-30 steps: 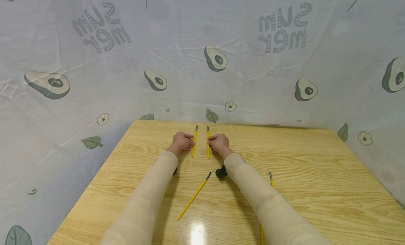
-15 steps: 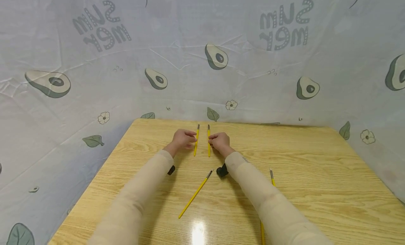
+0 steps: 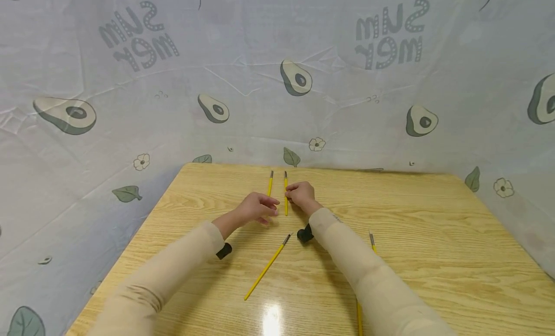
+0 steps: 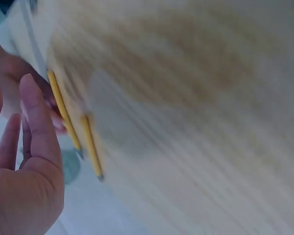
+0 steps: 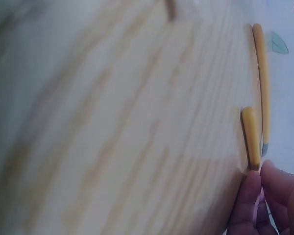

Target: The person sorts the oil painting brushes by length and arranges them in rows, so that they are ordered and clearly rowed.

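My right hand (image 3: 302, 194) pinches a yellow paintbrush (image 3: 286, 206) at the far part of the table. In the right wrist view, thumb and finger meet on this paintbrush (image 5: 251, 132), its rounded handle end pointing away from them. Parallel to it, on the left, lies a second yellow paintbrush (image 3: 270, 181), its lower part hidden behind my left hand (image 3: 258, 207). That left hand holds nothing, fingers extended and apart; the left wrist view shows the hand (image 4: 32, 166) clear of both brushes.
A third paintbrush (image 3: 266, 268) lies slantwise nearer me. Right of it, a paintbrush tip (image 3: 373, 242) and a yellow handle (image 3: 359, 316) show beside my right sleeve; whether they belong together is hidden. A patterned curtain (image 3: 260, 85) stands behind the wooden table (image 3: 433, 254).
My left hand has let go of the left paintbrush and drawn back toward me, its fingers spreading. That paintbrush first shifted slightly right. My right hand stays on its paintbrush.
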`<control>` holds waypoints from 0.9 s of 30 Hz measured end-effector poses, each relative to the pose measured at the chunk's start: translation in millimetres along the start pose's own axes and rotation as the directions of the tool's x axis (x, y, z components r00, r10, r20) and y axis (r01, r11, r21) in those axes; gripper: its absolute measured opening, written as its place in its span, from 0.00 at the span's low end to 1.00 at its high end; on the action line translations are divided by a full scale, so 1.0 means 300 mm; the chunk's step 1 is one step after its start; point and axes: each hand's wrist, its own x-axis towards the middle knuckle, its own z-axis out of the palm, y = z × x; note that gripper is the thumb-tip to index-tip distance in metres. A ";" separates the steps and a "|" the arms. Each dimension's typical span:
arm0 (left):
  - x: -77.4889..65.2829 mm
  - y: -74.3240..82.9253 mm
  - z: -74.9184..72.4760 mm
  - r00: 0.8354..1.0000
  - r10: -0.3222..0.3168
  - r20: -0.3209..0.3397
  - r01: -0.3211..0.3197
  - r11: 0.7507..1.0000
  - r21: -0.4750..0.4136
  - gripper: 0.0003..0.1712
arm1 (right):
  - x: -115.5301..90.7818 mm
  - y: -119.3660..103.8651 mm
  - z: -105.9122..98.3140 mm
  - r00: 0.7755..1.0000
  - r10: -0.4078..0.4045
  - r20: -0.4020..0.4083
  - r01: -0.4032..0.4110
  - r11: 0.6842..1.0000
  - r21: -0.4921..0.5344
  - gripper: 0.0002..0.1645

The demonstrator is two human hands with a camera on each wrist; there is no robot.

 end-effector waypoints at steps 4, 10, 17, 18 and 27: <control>-0.058 -0.005 0.026 0.998 0.024 0.055 -0.025 0.999 0.020 0.23 | -0.002 -0.002 0.001 1.000 -0.012 0.018 0.012 1.000 0.003 0.13; -0.137 -0.024 0.047 0.992 0.060 0.113 -0.061 0.998 0.000 0.25 | -0.001 -0.001 -0.003 0.999 -0.004 0.045 0.003 1.000 0.023 0.17; -0.218 -0.033 0.065 0.993 0.048 0.106 -0.052 0.998 0.037 0.25 | -0.011 -0.011 -0.017 0.997 0.016 0.080 -0.022 0.997 0.071 0.22; -0.227 -0.034 0.070 0.993 0.043 0.106 -0.048 0.998 0.045 0.25 | -0.012 -0.015 -0.020 0.996 0.019 0.082 -0.026 0.996 0.083 0.22; -0.288 -0.064 0.108 0.994 0.022 0.111 -0.028 0.998 0.057 0.22 | -0.046 -0.051 -0.068 0.994 0.021 0.109 -0.029 0.997 0.075 0.23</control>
